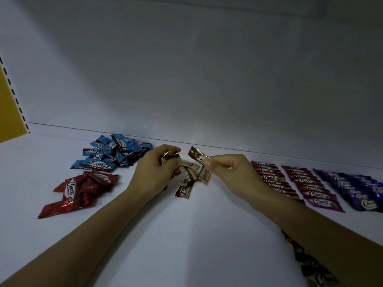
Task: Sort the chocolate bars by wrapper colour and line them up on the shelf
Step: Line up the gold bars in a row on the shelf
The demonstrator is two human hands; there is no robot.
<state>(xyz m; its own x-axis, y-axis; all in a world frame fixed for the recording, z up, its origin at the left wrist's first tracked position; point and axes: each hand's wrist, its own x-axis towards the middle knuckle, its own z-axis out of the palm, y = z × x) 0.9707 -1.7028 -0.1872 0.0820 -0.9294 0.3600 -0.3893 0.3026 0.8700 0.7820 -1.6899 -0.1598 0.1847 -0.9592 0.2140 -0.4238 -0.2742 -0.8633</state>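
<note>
On the white shelf [186,235], a small heap of gold-wrapped chocolate bars [189,177] lies between my hands. My left hand [153,168] is closed around several gold bars, held just above the heap. My right hand [230,168] pinches one gold bar [198,155] by its end and lifts it off the shelf. A loose pile of blue bars [112,151] sits at the back left, with a loose pile of red bars [83,189] in front of it. To the right run neat rows: dark red bars [271,178], magenta bars [310,185] and purple bars [356,189].
The shelf's white back wall [207,90] rises close behind the bars. A yellow panel with a slotted upright [10,104] closes the left side. More wrapped bars [306,262] show under my right forearm at the bottom right edge.
</note>
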